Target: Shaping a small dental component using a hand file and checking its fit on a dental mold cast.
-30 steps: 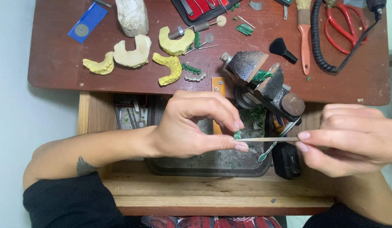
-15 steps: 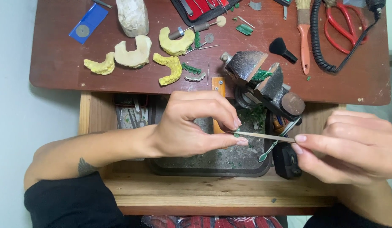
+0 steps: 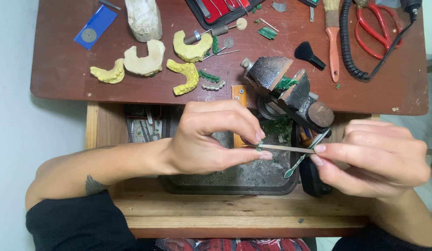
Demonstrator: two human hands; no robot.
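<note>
My left hand [image 3: 211,137] pinches a tiny green wax piece [image 3: 259,148] between thumb and fingertips, over a dark tray [image 3: 225,186] in an open drawer. My right hand [image 3: 374,155] grips a thin flat stick [image 3: 285,148] by its right end. The stick's left tip rests against the green piece at my left fingertips. A small metal vise [image 3: 290,90] with green wax in its jaws stands just behind the hands at the desk's front edge.
On the brown desk [image 3: 62,79] lie several yellow and white dental casts [image 3: 146,60], a white plaster block [image 3: 144,18], a blue card [image 3: 95,27], a brush [image 3: 333,37], red scissors [image 3: 372,25] and a coiled black cable [image 3: 353,51]. A green-tipped tool [image 3: 299,162] lies in the drawer.
My right hand has shifted slightly left and the stick has tilted, its left tip sliding under my left fingertips. The left hand has stayed in place.
</note>
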